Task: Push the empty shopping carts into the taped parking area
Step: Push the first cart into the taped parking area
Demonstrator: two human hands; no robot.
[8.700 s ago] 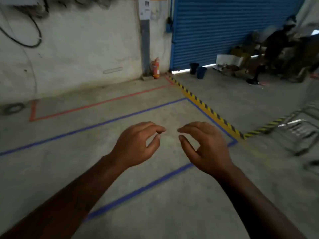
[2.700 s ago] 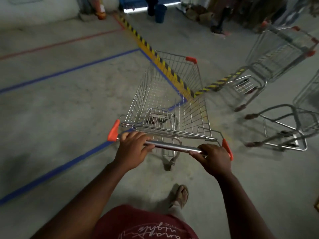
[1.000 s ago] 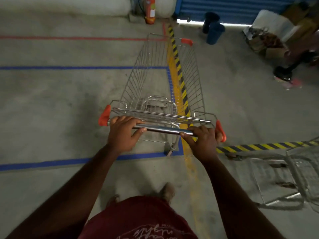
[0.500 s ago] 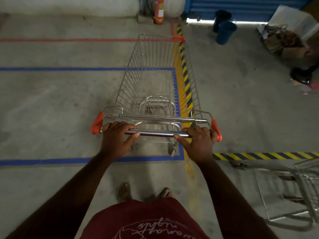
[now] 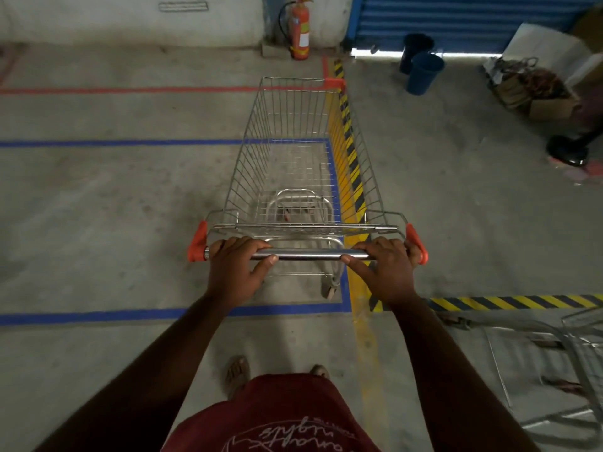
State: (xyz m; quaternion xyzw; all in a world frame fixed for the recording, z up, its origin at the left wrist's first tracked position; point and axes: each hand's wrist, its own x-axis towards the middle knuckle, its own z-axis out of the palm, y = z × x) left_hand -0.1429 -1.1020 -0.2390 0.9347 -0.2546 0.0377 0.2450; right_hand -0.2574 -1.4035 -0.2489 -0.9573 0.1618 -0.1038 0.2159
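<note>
Your shopping cart (image 5: 298, 164) sits with its basket empty, nose pointing toward the far wall, inside the right end of the blue tape rectangle (image 5: 98, 316). Its right side runs just beside the yellow-and-black hazard strip (image 5: 347, 135), and the one rear wheel you can see is just inside the near blue line. Your left hand (image 5: 236, 272) and right hand (image 5: 386, 274) both grip the steel handle bar (image 5: 308, 254), fingers curled over the top and each thumb lying along the bar toward the middle.

The risk is on the right: an uneven push from your left hand would likely swing the nose over the hazard strip and out of the bay. The red line (image 5: 130, 90) lies ahead, so a hard shove could overshoot. 1 more cart (image 5: 567, 350) waits at your right, close enough to clip when you turn.
</note>
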